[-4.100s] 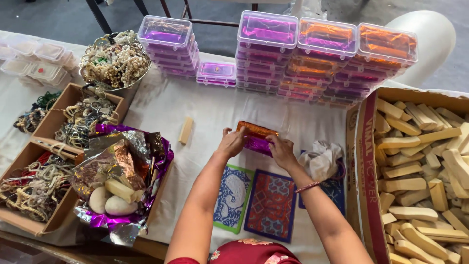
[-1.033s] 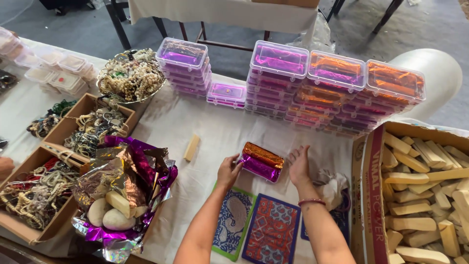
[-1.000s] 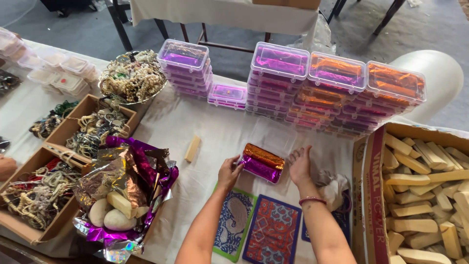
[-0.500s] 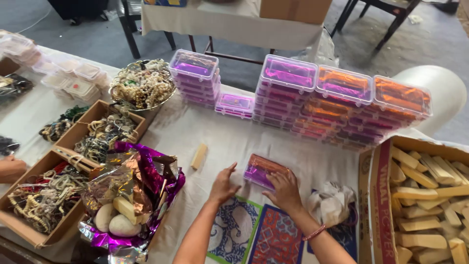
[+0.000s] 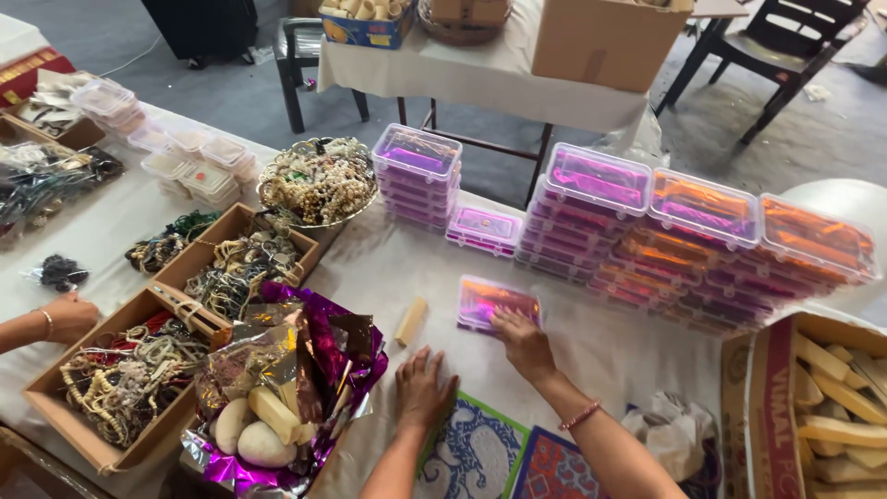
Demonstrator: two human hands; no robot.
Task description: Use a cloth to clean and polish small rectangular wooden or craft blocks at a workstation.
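A small clear plastic box (image 5: 497, 303) with purple and orange foil inside lies flat on the white tablecloth (image 5: 601, 346). My right hand (image 5: 523, 340) rests its fingertips on the box's near edge. Left of it, my left hand (image 5: 423, 388) lies palm down on the cloth, fingers spread, holding nothing. A small cream wooden stick (image 5: 411, 321) lies just beyond my left hand. Behind the box stand several stacks of matching closed boxes (image 5: 647, 236).
A foil-lined box (image 5: 277, 388) with pale lumps sits at the near left, beside cardboard trays of beads (image 5: 166, 342) and a round tray of jewellery (image 5: 319, 180). A carton of cream sticks (image 5: 832, 407) is at right. Another person's hand (image 5: 65, 319) is at the far left. Patterned cards (image 5: 480, 453) lie near me.
The box, held up in both hands earlier, now lies flat on the cloth further back. My left hand has let go and rests on the table. The view has shifted to show more background.
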